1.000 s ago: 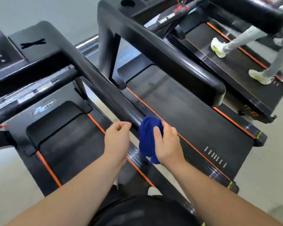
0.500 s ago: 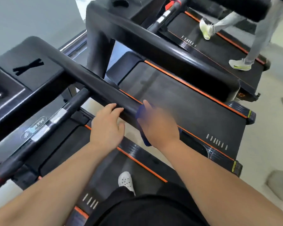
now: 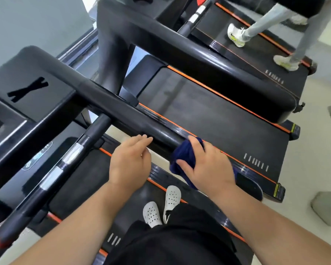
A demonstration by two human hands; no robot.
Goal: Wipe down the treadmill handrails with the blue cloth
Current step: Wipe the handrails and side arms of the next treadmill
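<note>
- We see the right hand (image 3: 208, 166) closed around the blue cloth (image 3: 185, 156), thumb across the front of it and fingers curled over the top.
- The blue cloth is bunched up and pressed against the near end of the black handrail (image 3: 122, 111), with a fold hanging below the hand.
- The left hand (image 3: 130, 162) holds nothing. Its fingers are straight and loosely together, with the tips at the lower edge of the same handrail, just beside the cloth. We cannot tell whether they touch the rail.
- The handrail slopes up and away to the left, towards the console (image 3: 46, 96), which bears a black X mark.
- A thinner crossbar (image 3: 65, 165) with silver patches runs diagonally on the left, under the handrail.
- Below, we see two white perforated shoes (image 3: 161, 205) standing on the belt (image 3: 84, 180), close to its orange-edged side strip.
- A second treadmill (image 3: 208, 115) stands to the right, and beyond it another person's legs (image 3: 264, 20) in grey trousers and pale trainers are on a third one.
</note>
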